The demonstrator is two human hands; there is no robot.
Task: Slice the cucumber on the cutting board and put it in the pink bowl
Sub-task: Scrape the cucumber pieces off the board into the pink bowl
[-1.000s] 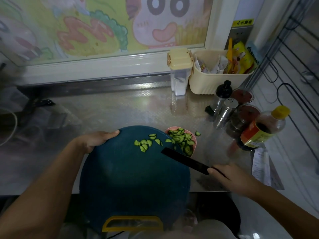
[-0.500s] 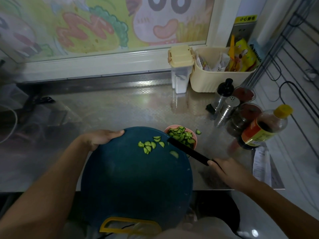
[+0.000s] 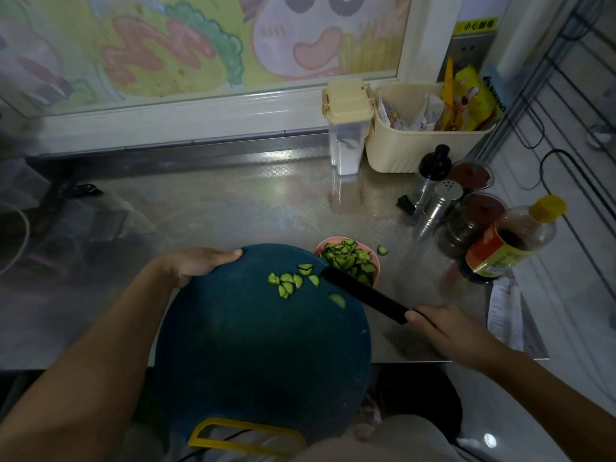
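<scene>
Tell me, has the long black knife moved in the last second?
Yes. The long black knife has slid away from the person, toward the round pink bowl; its tip now sits at the bowl's near rim.

Lower centre: cutting board is placed overhanging the counter's near edge and gripped at its upper-left rim by the left hand. Against its upper-right rim the bowl is set, cucumber slices piled in it. Loose slices are left on the board just left of the bowl; a stray slice on the counter right of it. Across board edge and bowl the knife is laid, held by the right hand.
</scene>
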